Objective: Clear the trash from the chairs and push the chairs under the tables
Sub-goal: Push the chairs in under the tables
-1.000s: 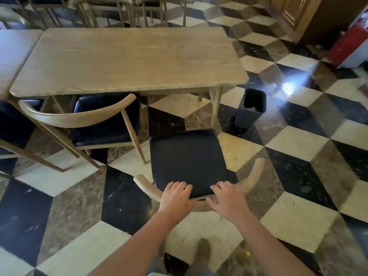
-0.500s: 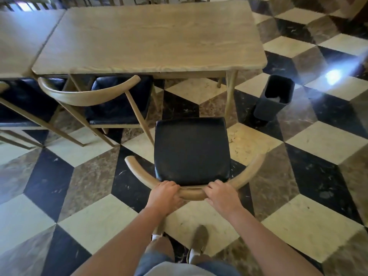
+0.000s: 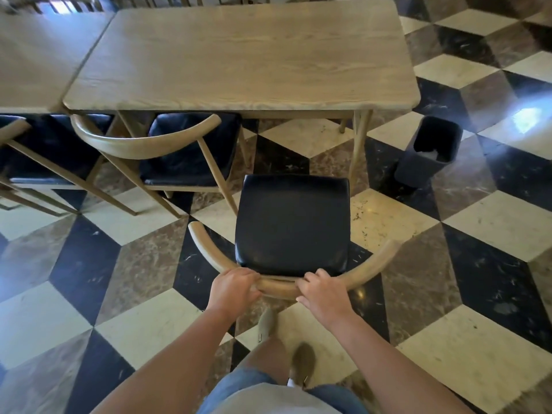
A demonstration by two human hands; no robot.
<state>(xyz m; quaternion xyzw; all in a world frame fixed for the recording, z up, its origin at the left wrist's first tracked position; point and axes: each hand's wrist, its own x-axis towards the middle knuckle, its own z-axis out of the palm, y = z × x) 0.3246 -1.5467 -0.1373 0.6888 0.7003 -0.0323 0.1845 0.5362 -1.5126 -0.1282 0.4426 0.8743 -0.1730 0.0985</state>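
While I scan leftward first: left hand [image 3: 234, 289] and right hand [image 3: 324, 295], both curled round the curved wooden backrest [image 3: 370, 265] of the black-cushioned wooden chair [image 3: 292, 225], standing short of the rectangular light-wood table's [image 3: 245, 55] near edge; dark bin [image 3: 430, 152] right.

Both hands grip the curved wooden backrest of a chair [image 3: 291, 225] with a black seat: the left hand [image 3: 233, 289] and the right hand [image 3: 324, 295] sit side by side at its middle. The chair stands on the chequered floor [image 3: 493, 222], its seat just short of the wooden bench [image 3: 242, 55]. A second chair [image 3: 185, 150] is tucked partly under the bench. A dark bin [image 3: 428, 152] stands beside the bench leg.
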